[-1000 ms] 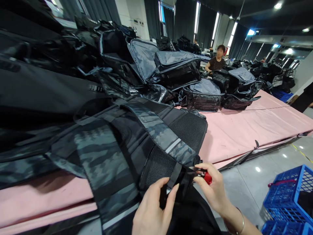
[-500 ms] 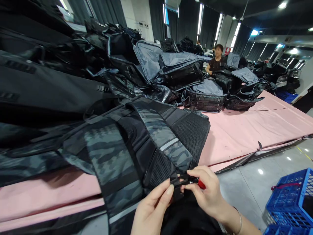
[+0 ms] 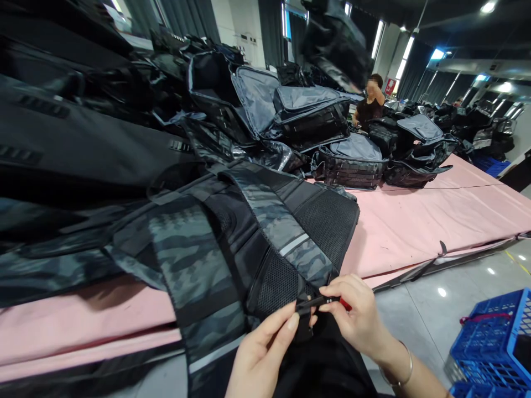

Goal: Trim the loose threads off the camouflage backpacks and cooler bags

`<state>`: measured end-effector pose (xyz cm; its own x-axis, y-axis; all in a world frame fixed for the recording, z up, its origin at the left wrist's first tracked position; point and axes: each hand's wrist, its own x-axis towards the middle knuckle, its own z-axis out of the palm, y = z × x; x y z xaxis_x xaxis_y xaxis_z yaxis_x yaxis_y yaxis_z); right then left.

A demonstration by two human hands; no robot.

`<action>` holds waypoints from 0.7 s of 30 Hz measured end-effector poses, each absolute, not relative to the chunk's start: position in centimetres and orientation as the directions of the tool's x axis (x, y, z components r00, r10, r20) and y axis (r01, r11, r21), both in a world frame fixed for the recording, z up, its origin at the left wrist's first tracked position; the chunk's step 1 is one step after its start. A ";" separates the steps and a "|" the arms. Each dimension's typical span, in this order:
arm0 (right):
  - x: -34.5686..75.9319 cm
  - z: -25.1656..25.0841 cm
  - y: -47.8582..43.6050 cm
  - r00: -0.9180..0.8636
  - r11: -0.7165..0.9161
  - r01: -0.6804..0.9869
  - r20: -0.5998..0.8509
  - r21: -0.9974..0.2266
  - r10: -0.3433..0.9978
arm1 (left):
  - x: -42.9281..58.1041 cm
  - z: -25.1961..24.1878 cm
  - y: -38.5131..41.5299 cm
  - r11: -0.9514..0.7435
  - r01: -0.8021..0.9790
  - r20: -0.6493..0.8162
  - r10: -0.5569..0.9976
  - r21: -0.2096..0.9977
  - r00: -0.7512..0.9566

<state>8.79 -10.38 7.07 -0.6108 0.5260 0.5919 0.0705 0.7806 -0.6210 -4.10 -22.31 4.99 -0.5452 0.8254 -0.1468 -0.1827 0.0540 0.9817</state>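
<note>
A grey camouflage backpack (image 3: 215,243) lies back-up on the pink table (image 3: 415,221), its black mesh padding and shoulder straps facing me. My left hand (image 3: 261,354) pinches a black strap end (image 3: 305,318) at the bag's lower corner. My right hand (image 3: 357,318) is closed round a small red-handled tool (image 3: 342,303) whose dark tip touches the same strap, just right of my left fingertips. A bracelet circles my right wrist.
Heaps of black and grey backpacks (image 3: 307,116) cover the table's left and far side. A person (image 3: 369,105) sits behind them, and a dark bag (image 3: 336,38) blurs in the air above. A blue plastic crate (image 3: 493,342) stands on the glossy floor at right.
Both hands have moved closer together at the strap, the tool tip now against it. A dark bag has appeared in the air at the back.
</note>
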 end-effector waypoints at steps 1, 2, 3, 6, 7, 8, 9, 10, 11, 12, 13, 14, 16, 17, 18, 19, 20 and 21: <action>8.8 7.0 -10.4 -0.611 0.779 0.066 0.593 -0.623 0.525 | -4.0 5.1 -22.3 0.056 -0.184 -0.149 0.824 0.981 -0.546; 8.8 6.9 -10.4 -0.622 0.783 0.062 0.589 -0.619 0.515 | -3.9 5.2 -22.2 0.057 -0.181 -0.148 0.823 0.982 -0.548; 8.8 6.9 -10.4 -0.641 0.789 0.060 0.582 -0.611 0.499 | -3.7 5.2 -22.2 0.057 -0.176 -0.146 0.822 0.983 -0.550; 9.1 6.6 -10.4 -0.687 0.786 0.048 0.552 -0.616 0.474 | -2.7 4.8 -22.4 0.047 -0.157 -0.129 0.816 0.986 -0.563; 9.2 6.5 -10.4 -0.686 0.760 0.037 0.536 -0.648 0.491 | -2.2 4.6 -22.5 0.040 -0.131 -0.108 0.812 0.991 -0.573; 9.4 6.4 -10.5 -0.684 0.715 0.030 0.507 -0.699 0.524 | -1.7 4.4 -22.6 0.029 -0.075 -0.068 0.805 0.997 -0.589; 9.6 6.2 -10.6 -0.687 0.651 0.026 0.460 -0.758 0.563 | -1.2 4.2 -22.7 0.018 0.013 -0.006 0.796 1.000 -0.606; 9.7 6.0 -10.8 -0.691 0.578 0.026 0.403 -0.816 0.600 | -0.8 4.0 -22.8 0.009 0.130 0.073 0.784 0.991 -0.616; 9.8 5.7 -10.9 -0.699 0.509 0.038 0.341 -0.860 0.629 | -0.5 3.9 -22.9 -0.001 0.263 0.167 0.775 0.965 -0.610; 9.9 5.5 -11.0 -0.709 0.453 0.062 0.280 -0.890 0.648 | -0.3 3.9 -23.0 -0.021 0.396 0.265 0.774 0.918 -0.575; 9.9 5.2 -11.1 -0.719 0.413 0.093 0.226 -0.906 0.658 | -0.2 3.9 -23.2 -0.047 0.511 0.350 0.783 0.858 -0.515; 9.9 4.9 -11.2 -0.727 0.386 0.126 0.180 -0.914 0.663 | -0.2 4.0 -23.4 -0.080 0.601 0.414 0.796 0.795 -0.442; 9.7 4.6 -11.1 -0.719 0.359 0.193 0.117 -0.913 0.685 | -0.7 4.3 -23.9 -0.164 0.712 0.499 0.817 0.683 -0.290; 9.6 4.5 -11.0 -0.706 0.343 0.213 0.099 -0.915 0.701 | -1.1 4.5 -24.3 -0.196 0.741 0.526 0.815 0.643 -0.241; 9.5 4.5 -10.9 -0.689 0.319 0.218 0.086 -0.922 0.719 | -1.7 4.7 -24.8 -0.211 0.763 0.557 0.800 0.611 -0.224; 9.5 4.6 -10.7 -0.674 0.287 0.212 0.073 -0.934 0.735 | -2.4 4.9 -25.3 -0.202 0.785 0.587 0.774 0.585 -0.239; 9.5 4.7 -10.6 -0.667 0.241 0.197 0.051 -0.950 0.744 | -3.2 5.1 -25.9 -0.170 0.809 0.614 0.741 0.563 -0.272; 9.4 4.7 -10.4 -0.669 0.183 0.170 0.023 -0.968 0.743 | -4.1 5.1 -26.5 -0.117 0.830 0.634 0.706 0.545 -0.317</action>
<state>9.44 -10.40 4.72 -0.6693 0.7426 0.0226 0.1698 0.1826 -0.9684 -4.08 -26.52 5.13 -0.3166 0.7058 0.6337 0.8303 -0.1168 0.5449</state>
